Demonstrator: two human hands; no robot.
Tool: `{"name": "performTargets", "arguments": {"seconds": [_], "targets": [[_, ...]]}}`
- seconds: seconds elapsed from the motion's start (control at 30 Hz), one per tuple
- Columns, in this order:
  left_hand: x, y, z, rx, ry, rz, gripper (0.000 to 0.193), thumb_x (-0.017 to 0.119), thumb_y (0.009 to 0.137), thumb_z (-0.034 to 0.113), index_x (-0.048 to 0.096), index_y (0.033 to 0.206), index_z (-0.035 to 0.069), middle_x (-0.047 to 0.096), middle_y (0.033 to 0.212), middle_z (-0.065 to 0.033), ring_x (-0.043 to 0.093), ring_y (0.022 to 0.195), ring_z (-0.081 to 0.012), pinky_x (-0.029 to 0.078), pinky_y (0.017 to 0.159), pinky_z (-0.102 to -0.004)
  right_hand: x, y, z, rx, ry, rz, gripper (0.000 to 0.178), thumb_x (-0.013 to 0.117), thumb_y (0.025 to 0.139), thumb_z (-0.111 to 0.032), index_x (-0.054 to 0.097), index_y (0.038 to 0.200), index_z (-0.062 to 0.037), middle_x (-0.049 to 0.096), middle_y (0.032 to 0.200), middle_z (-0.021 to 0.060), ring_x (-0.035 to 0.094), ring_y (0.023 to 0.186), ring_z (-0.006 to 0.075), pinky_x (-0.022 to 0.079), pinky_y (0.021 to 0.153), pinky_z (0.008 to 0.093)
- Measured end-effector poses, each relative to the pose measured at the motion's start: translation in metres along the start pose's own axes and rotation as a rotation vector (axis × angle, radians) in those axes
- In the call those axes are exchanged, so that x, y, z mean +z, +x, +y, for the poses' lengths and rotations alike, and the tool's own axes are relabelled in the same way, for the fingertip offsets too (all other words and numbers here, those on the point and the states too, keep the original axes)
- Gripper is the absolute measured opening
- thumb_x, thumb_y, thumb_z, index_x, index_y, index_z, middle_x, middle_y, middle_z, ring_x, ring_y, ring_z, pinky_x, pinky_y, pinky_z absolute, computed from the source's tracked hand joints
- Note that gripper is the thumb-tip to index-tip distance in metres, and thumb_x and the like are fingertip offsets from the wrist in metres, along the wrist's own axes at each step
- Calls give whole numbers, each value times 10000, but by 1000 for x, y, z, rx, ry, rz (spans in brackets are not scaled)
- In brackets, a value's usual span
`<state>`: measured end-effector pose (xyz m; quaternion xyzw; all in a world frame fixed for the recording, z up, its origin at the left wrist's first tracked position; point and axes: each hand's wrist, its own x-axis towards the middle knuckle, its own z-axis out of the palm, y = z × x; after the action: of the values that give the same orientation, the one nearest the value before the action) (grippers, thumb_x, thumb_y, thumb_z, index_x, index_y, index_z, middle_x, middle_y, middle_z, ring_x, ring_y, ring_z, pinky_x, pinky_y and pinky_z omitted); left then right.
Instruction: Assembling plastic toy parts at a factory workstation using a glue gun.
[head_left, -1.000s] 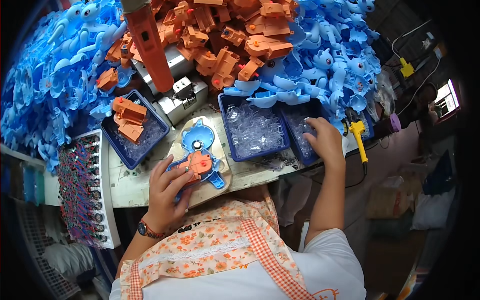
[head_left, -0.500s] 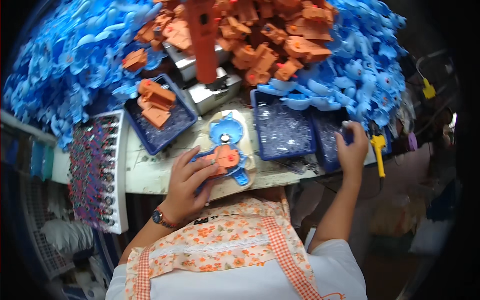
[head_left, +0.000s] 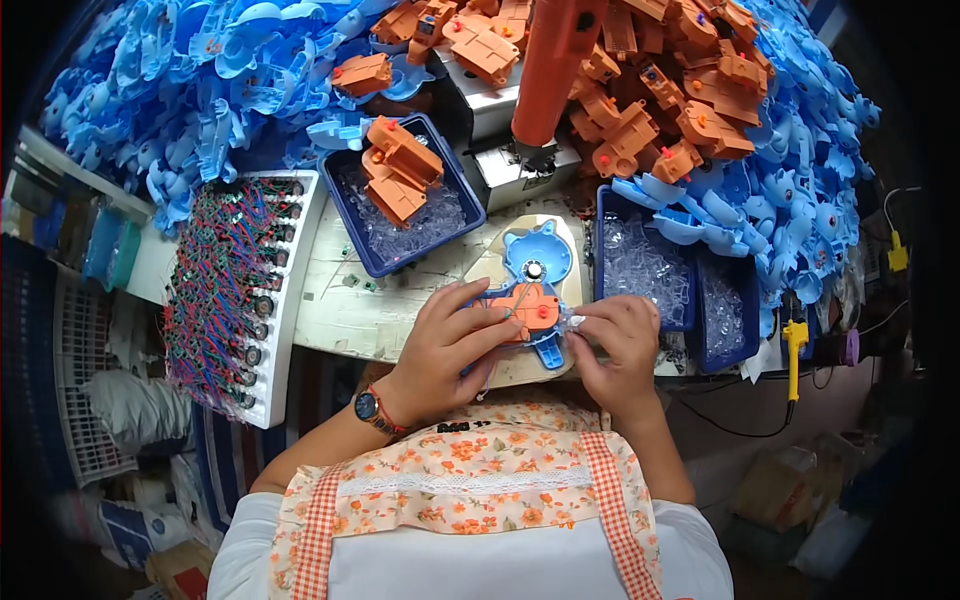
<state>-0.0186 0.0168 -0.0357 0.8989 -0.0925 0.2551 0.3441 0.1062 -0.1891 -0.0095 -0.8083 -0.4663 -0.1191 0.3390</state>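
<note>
On a pale fixture board [head_left: 490,250] lies a blue animal-shaped plastic toy shell [head_left: 540,250], open side up, with a round metal-looking part at its neck. An orange plastic housing [head_left: 530,303] with a red button sits inside its body. My left hand [head_left: 445,345] grips the housing and the shell's left side, fingers pressed on top; a thin wire hangs below it. My right hand [head_left: 620,350] is closed at the shell's right edge, pinching a small clear plastic piece [head_left: 574,320] between thumb and fingertips. The fingers partly cover the housing's left end.
Blue bins of clear small parts [head_left: 645,265] stand right and left, the left bin [head_left: 375,265] also holding orange housings. A white tray of wired round parts [head_left: 295,290] lies left. An orange-red machine column [head_left: 555,75] rises behind, amid heaped blue shells [head_left: 250,60]. A yellow-handled tool [head_left: 795,350] hangs right.
My right hand has come from the right-hand bin to the shell's right edge, with a small clear piece in its fingers. My left hand stays on the housing. The whole view has shifted.
</note>
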Motion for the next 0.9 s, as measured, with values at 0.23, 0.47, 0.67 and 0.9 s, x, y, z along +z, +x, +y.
{"name": "performTargets", "arguments": {"seconds": [0.23, 0.47, 0.67, 0.9], "targets": [[1, 0, -4, 3, -10, 9, 455, 736, 705, 12, 671, 1138, 138, 627, 1132, -67, 520, 1211, -359, 398, 1013, -519, -13, 13, 5, 13, 77, -45, 189, 696, 690, -28, 593, 847, -48, 651, 923, 95, 597, 876, 281, 393, 882, 428], [2, -1, -6, 29, -3, 10, 439, 722, 736, 53, 659, 1160, 150, 606, 1168, -58, 516, 1212, -354, 421, 988, -522, -27, 27, -1, -47, -19, -181, 185, 712, 688, -53, 605, 839, -56, 628, 892, 80, 593, 866, 270, 398, 871, 427], [3, -2, -6, 39, -1, 15, 442, 717, 737, 49, 657, 1163, 152, 606, 1159, -58, 515, 1214, -352, 418, 996, -523, -31, 32, -8, -17, -28, -315, 146, 740, 697, -83, 659, 818, -75, 596, 887, 68, 577, 874, 264, 377, 899, 409], [3, -2, -6, 24, -11, 16, 453, 720, 701, 12, 673, 1132, 144, 612, 1143, -68, 525, 1199, -362, 408, 1007, -528, -29, 35, -13, 0, -84, -367, 185, 741, 711, -80, 666, 880, -85, 619, 880, 56, 587, 904, 238, 348, 980, 449]]}}
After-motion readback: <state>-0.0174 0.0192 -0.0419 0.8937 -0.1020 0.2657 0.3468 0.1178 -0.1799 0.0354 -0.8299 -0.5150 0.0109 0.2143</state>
